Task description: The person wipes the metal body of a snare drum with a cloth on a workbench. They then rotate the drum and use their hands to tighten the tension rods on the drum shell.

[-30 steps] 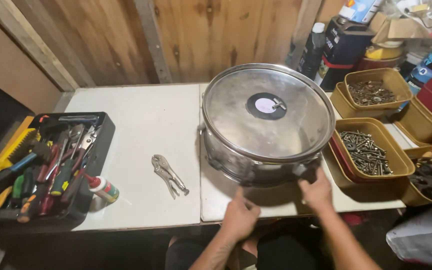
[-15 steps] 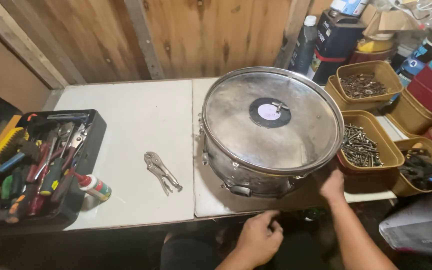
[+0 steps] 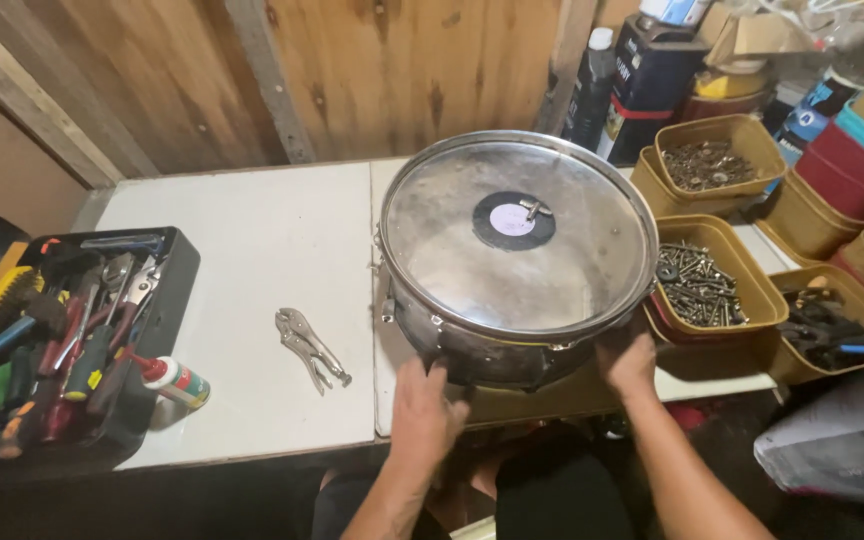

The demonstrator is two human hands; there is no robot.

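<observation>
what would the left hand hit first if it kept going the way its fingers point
The left hand points away from the person and already touches the snare drum at its near side, so the drum's shell is what it meets first.

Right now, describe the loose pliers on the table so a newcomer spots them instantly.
Start at the white table, between the black tool tray on the left and the snare drum. The locking pliers lie alone there, bare silver metal, unlike the coloured-handled tools packed in the tray.
</observation>
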